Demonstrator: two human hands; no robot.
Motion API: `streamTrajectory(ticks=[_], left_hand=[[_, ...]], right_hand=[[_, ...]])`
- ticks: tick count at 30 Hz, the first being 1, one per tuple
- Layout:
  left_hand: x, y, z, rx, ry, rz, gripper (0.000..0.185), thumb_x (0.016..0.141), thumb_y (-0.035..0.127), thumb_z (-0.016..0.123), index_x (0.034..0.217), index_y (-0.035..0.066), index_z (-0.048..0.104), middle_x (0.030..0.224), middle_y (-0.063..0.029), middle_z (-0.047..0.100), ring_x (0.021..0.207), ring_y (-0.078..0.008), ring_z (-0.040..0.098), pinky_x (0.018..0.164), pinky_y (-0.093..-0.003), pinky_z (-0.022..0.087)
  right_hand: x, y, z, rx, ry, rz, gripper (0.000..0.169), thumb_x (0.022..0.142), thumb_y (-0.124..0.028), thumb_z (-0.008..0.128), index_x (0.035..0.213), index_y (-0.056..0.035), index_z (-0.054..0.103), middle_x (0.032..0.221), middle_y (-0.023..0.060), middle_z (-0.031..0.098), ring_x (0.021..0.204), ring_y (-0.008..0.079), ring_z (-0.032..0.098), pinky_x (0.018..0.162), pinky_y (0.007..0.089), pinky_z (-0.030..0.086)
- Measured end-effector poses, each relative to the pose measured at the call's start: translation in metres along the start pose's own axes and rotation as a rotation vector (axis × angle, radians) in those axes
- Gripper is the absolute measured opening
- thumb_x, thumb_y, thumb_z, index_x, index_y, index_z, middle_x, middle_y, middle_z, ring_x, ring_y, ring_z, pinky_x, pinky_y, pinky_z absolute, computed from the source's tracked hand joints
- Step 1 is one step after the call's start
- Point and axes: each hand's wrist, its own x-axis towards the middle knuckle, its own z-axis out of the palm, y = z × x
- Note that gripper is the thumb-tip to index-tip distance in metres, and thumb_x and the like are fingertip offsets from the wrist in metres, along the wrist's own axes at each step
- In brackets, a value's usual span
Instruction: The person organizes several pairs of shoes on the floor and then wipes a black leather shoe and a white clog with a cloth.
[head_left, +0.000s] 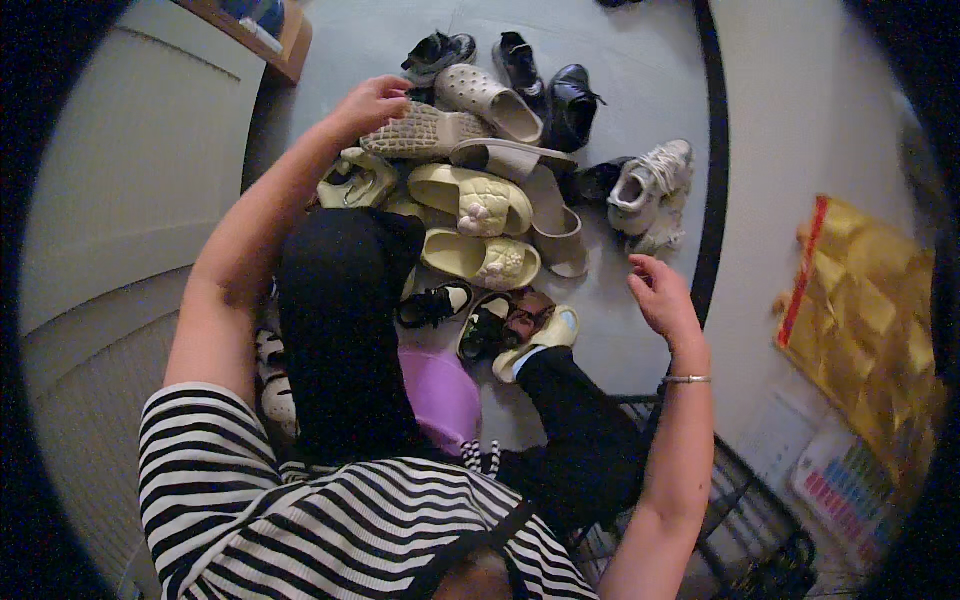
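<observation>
My left hand (377, 105) is at the far left of a pile of shoes, its fingers loosely bent and apart, with nothing seen in them. It overlaps one end of an upturned clog with a ridged sole (424, 133); whether it touches is unclear. Beside that lies a beige perforated clog (487, 103). Nearer me are two pale yellow slides, one quilted slide (472, 202) above another yellow slide (480, 259). My right hand (660, 296) hovers on the right with parted fingers and no object, just short of a pair of white lace-up sneakers (651, 187).
Black shoes (574, 109) stand at the back. Small black shoes (435, 304) lie near my feet, beside a purple stool or seat (442, 394). A cabinet door (150, 172) rises at left. A black wire rack (720, 487) and a gold bag (862, 322) are at right.
</observation>
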Motion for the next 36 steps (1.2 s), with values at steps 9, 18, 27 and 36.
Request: streamTrajectory(ticks=[9, 18, 27, 36], left_hand=[[-0.185, 0.220, 0.054, 0.505, -0.620, 0.700, 0.042, 0.074, 0.016, 0.066, 0.114, 0.006, 0.054, 0.103, -0.0152, 0.060, 0.094, -0.0288, 0.058, 0.081, -0.0380, 0.047], [-0.384, 0.064, 0.265, 0.890, -0.874, 0.587, 0.048, 0.067, 0.022, 0.066, 0.113, 0.016, 0.052, 0.112, -0.0147, 0.054, 0.103, -0.0355, 0.053, 0.077, -0.0455, 0.048], [-0.360, 0.004, 0.289, 0.745, -1.270, 0.678, 0.028, 0.077, 0.025, 0.056, 0.101, 0.012, 0.063, 0.098, -0.0153, 0.063, 0.091, -0.0336, 0.061, 0.074, -0.0418, 0.049], [-0.369, 0.037, 0.318, 0.354, -1.459, 0.459, 0.028, 0.078, 0.026, 0.057, 0.100, 0.012, 0.064, 0.102, -0.0138, 0.063, 0.087, -0.0338, 0.061, 0.074, -0.0417, 0.048]], right_hand=[[-0.218, -0.091, 0.015, 0.225, 0.470, -0.222, 0.029, 0.083, -0.008, 0.057, 0.111, -0.0013, 0.055, 0.095, 0.0133, 0.061, 0.084, 0.0203, 0.060, 0.074, 0.0290, 0.048], [-0.428, -0.005, 0.143, 0.927, 1.293, 0.222, 0.021, 0.089, -0.012, 0.052, 0.105, -0.0002, 0.059, 0.097, 0.0053, 0.061, 0.083, 0.0146, 0.057, 0.073, 0.0262, 0.045], [-0.454, 0.074, 0.390, 1.083, 0.613, 0.969, 0.020, 0.090, -0.013, 0.051, 0.104, -0.0011, 0.059, 0.094, 0.0045, 0.061, 0.079, 0.0135, 0.056, 0.070, 0.0256, 0.045], [-0.496, 0.041, 0.422, 1.193, 0.331, 1.217, 0.021, 0.089, -0.014, 0.052, 0.104, -0.0014, 0.058, 0.093, 0.0044, 0.061, 0.078, 0.0134, 0.056, 0.069, 0.0257, 0.045]])
